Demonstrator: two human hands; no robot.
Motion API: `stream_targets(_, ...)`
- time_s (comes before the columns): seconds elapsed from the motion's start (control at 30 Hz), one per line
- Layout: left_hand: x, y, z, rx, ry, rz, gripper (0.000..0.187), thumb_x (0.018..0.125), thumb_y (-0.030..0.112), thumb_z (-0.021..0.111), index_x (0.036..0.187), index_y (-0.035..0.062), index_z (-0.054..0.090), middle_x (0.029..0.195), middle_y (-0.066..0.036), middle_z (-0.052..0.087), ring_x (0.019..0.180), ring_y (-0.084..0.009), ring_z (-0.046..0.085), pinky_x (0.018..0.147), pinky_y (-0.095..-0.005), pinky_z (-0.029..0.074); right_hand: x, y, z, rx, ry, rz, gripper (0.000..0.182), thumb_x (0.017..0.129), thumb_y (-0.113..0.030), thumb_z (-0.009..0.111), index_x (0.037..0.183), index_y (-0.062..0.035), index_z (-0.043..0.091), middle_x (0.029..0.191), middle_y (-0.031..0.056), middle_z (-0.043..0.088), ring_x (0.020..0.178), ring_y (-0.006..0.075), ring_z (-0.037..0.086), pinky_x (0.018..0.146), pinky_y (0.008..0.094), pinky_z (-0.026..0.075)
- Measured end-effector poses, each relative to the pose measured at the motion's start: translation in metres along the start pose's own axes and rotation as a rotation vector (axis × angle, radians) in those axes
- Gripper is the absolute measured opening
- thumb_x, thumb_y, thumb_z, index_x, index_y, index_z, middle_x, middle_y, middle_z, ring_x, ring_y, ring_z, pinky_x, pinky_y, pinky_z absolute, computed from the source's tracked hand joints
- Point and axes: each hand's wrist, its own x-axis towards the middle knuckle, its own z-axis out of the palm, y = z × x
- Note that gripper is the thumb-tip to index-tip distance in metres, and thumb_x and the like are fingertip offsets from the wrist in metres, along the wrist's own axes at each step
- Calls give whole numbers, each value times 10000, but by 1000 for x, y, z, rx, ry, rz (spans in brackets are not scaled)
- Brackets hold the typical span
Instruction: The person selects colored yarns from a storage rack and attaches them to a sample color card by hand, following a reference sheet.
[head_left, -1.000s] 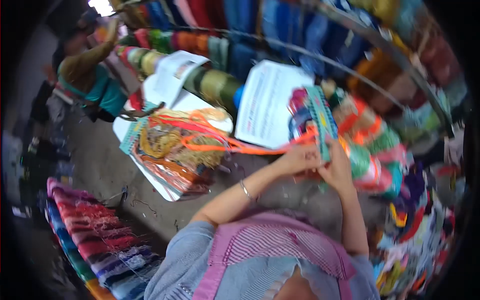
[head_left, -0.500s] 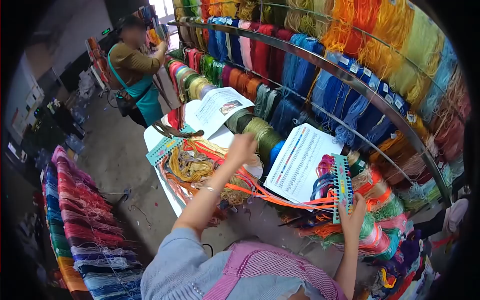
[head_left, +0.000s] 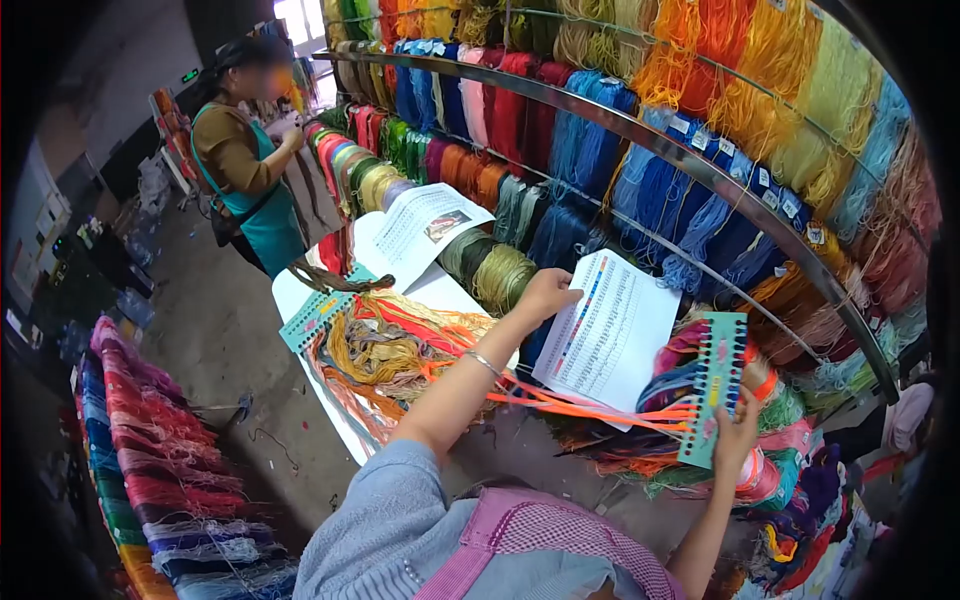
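Observation:
My left hand touches the left edge of a printed chart sheet, its fingers pressed together on the paper. Over at the right, my right hand grips the lower end of a green punched card. Orange, pink and blue threads hang from the card's holes and stretch left to a tangled heap of yellow, red and brown threads. That heap lies on a white board, beside a second green card and another printed sheet with a small picture.
Racks of coloured skeins rise ahead behind a curved metal rail. More skeins hang on a rack at lower left. A person in a teal apron stands at upper left. Thread bundles lie at lower right.
My left hand has moved right from above the threads to the chart sheet. My right hand has shifted right with the green card. The other person has turned and lowered an arm.

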Motion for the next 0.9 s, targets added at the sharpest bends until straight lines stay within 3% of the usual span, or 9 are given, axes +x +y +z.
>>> stream_targets(0.1, -13, 25, -24, -223, -6, 36, 147, 834, 135, 690, 839, -4, 639, 722, -1, 619, 662, -69, 552, 596, -238, 440, 7, 28, -26, 83, 19, -56, 474, 801, 40, 628, 1248, 8, 475, 963, 79, 611, 862, 143, 600, 770, 252, 469)
stream_targets(0.17, -27, 54, -42, -323, 101, 175, 149, 852, 118, 676, 790, -5, 619, 706, 1, 611, 632, -57, 532, 562, -225, 422, 2, 21, -37, -482, -124, 193, 506, 794, 25, 653, 1260, 20, 457, 965, 87, 608, 876, 149, 602, 762, 257, 467)
stream_targets(0.23, -53, 99, -70, -454, 98, 205, 106, 886, 121, 650, 846, 25, 627, 730, -1, 634, 608, -41, 538, 545, -193, 421, 1, 35, -35, -494, -125, 118, 529, 786, -14, 684, 1264, 20, 460, 1046, 136, 600, 962, 208, 596, 823, 305, 457)
stream_targets(0.3, -60, 108, -85, -614, 139, 197, 157, 902, 172, 644, 828, 36, 619, 702, 2, 623, 555, -34, 517, 491, -172, 384, -7, 27, -24, -850, 194, -463, 536, 777, -48, 703, 1260, 12, 479, 1136, 174, 565, 1056, 284, 560, 896, 357, 428)
stream_targets(0.4, -52, 54, -87, -641, 81, -28, 215, 890, 217, 663, 752, 65, 600, 642, 7, 597, 485, -47, 475, 449, -181, 363, -15, -27, 0, -560, 89, -372, 535, 770, -69, 710, 1253, 8, 492, 1204, 187, 519, 1100, 343, 524, 935, 393, 406)
stream_targets(0.53, -63, -21, -48, -539, 96, -371, 286, 838, 189, 709, 613, 68, 580, 571, -11, 557, 445, -84, 458, 416, -247, 362, -30, -48, 41, -269, -231, -307, 642, 695, -12, 743, 1283, -17, 484, 1267, 148, 503, 1126, 301, 518, 954, 376, 425)
stream_targets(0.57, -68, -23, -39, -596, 112, -370, 266, 837, 185, 708, 635, 62, 588, 582, -15, 564, 462, -88, 479, 433, -248, 381, -35, -64, 53, -187, -332, -292, 689, 660, -11, 776, 1283, -18, 484, 1276, 147, 499, 1142, 309, 509, 962, 385, 427)
stream_targets(0.6, -70, -24, -29, -655, 130, -371, 245, 837, 180, 706, 656, 55, 596, 593, -19, 571, 478, -93, 500, 450, -250, 400, -33, -68, 61, -465, -394, -612, 767, 601, -66, 827, 1291, -53, 492, 1305, 148, 489, 1196, 336, 475, 971, 405, 432)
stream_targets(0.9, -64, -39, -22, -439, 246, -164, 212, 829, 164, 696, 851, -29, 611, 738, -48, 630, 648, -103, 590, 580, -243, 467, -25, -49, 100, -655, -691, -743, 595, 659, -108, 775, 1219, -102, 572, 1333, 121, 491, 1262, 361, 406, 982, 457, 414)
